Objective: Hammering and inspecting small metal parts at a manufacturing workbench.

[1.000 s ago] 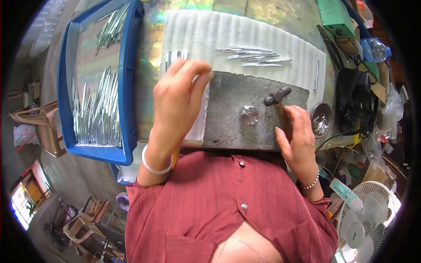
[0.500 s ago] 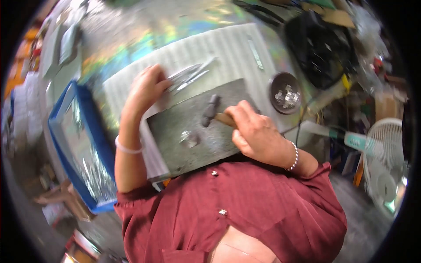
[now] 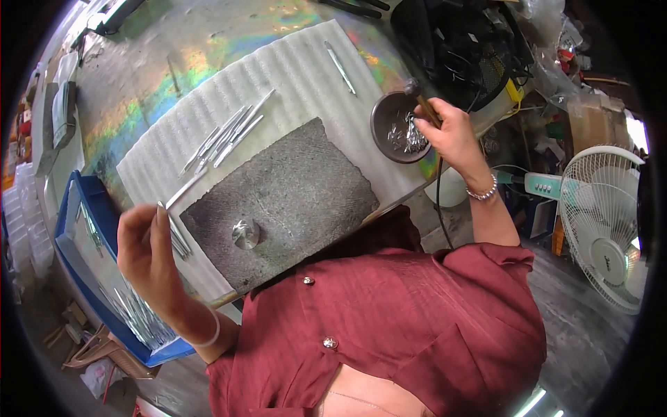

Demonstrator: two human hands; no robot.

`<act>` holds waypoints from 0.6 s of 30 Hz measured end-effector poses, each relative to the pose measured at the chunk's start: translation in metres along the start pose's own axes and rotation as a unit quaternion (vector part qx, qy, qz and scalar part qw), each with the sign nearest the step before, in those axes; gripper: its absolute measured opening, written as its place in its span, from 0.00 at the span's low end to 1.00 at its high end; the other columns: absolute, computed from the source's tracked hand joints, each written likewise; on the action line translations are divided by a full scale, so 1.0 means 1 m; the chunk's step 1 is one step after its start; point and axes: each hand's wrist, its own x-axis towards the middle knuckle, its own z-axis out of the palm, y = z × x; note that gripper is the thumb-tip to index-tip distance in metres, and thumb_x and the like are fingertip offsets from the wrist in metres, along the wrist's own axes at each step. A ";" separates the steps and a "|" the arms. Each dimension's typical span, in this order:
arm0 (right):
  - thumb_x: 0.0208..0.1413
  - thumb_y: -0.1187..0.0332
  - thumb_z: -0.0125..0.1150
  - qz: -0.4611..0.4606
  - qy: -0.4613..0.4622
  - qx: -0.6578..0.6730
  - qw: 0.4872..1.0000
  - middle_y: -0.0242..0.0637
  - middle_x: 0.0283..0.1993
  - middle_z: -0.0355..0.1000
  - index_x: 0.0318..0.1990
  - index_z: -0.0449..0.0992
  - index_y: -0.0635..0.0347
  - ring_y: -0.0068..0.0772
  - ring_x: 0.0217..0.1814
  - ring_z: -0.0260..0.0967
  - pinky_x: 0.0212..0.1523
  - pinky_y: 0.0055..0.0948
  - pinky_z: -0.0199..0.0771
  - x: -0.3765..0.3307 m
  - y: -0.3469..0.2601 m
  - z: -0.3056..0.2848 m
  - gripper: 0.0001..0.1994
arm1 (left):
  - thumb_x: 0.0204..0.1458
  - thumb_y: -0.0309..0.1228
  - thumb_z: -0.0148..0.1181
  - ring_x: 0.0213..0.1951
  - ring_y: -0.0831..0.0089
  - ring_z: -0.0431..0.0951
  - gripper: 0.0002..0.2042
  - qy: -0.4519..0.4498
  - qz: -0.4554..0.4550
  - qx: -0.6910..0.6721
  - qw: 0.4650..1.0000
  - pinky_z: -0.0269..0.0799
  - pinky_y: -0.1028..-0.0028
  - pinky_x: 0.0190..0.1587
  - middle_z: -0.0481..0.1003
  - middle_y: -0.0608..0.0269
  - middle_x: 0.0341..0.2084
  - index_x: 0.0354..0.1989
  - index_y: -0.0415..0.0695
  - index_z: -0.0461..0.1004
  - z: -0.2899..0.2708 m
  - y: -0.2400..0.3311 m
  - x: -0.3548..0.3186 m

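My left hand (image 3: 147, 254) is raised at the left edge of the grey pad (image 3: 292, 187), pinching a thin metal strip (image 3: 169, 219) between its fingers. More metal strips (image 3: 226, 135) lie in a loose bunch on the white ribbed sheet (image 3: 292, 76) beyond the pad. A small round metal block (image 3: 246, 234) sits on the pad's near part. My right hand (image 3: 451, 132) holds a small hammer (image 3: 419, 96) by its wooden handle over a dark round dish (image 3: 392, 125) that has small shiny metal pieces in it.
A blue tray (image 3: 76, 229) with several metal strips stands to the left, partly behind my left arm. A black bag (image 3: 465, 48) and clutter lie at the back right. A white fan (image 3: 601, 215) stands on the floor to the right.
My right hand has carried the hammer off the grey pad over to the dark dish. My left hand has lifted off the sheet with a strip. The view has swung to the right.
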 end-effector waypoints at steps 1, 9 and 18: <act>0.46 0.71 0.59 0.000 0.000 -0.001 1.000 0.48 0.31 0.73 0.34 0.73 0.68 0.37 0.34 0.74 0.35 0.30 0.71 0.002 0.001 0.003 0.09 | 0.52 0.19 0.56 0.30 0.87 0.66 0.03 0.000 -0.001 -0.001 1.000 0.61 0.87 0.33 0.69 0.72 0.27 0.34 0.36 0.70 -0.004 0.002 -0.010; 0.43 0.69 0.58 -0.038 -0.010 -0.144 0.989 0.55 0.28 0.70 0.30 0.71 0.71 0.51 0.31 0.70 0.33 0.38 0.69 0.022 -0.014 0.025 0.11 | 0.49 0.16 0.57 0.29 0.83 0.65 0.04 0.000 0.032 0.121 0.992 0.60 0.86 0.31 0.67 0.66 0.28 0.32 0.35 0.69 -0.028 0.012 -0.064; 0.41 0.71 0.54 -0.111 -0.072 -0.256 0.958 0.56 0.26 0.68 0.28 0.69 0.71 0.57 0.32 0.67 0.32 0.42 0.67 0.036 -0.011 0.024 0.09 | 0.42 0.12 0.58 0.26 0.78 0.68 0.08 -0.059 0.058 0.165 0.983 0.65 0.81 0.28 0.68 0.62 0.25 0.30 0.36 0.71 -0.010 0.013 -0.067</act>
